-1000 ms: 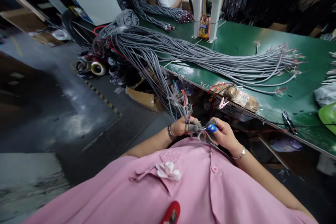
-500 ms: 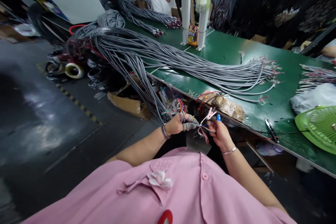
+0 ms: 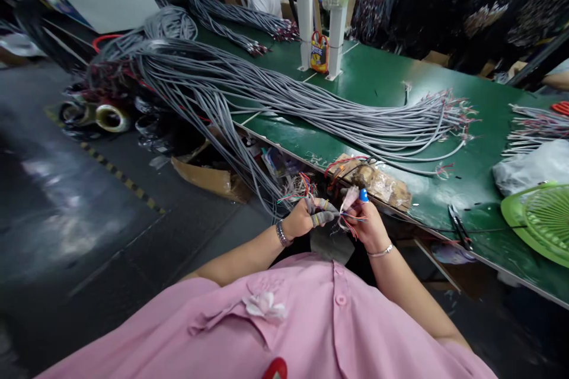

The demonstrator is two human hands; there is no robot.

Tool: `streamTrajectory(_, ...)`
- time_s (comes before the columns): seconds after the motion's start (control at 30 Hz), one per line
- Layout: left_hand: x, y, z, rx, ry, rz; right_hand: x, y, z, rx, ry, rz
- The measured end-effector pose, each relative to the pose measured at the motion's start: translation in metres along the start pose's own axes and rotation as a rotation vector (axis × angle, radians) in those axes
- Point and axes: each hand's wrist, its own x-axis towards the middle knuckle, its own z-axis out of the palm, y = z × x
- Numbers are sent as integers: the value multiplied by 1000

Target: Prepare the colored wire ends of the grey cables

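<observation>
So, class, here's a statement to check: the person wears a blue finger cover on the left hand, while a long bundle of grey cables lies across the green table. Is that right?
Not quite: the blue finger cover is on the right hand, as the head view shows. The bundle of grey cables does lie across the green table.

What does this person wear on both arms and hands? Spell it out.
Left hand: grey finger covers with yellowish bands, dark bracelet at the wrist. Right hand: blue fingertip cover, silvery bangle at the wrist. Both forearms are bare.
</observation>
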Motion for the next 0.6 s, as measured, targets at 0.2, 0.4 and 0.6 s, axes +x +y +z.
streamTrajectory(0.2, -9, -5, 0, -11, 31, -4, -3, -6, 6, 7, 34, -45)
streamTrajectory(0.4, -9, -1, 2, -15, 27, 6, -4, -4, 4, -24, -6, -59)
streamTrajectory(0.6, -7, -2, 6, -4, 20, 31, -2, -1, 5, 20, -35, 9)
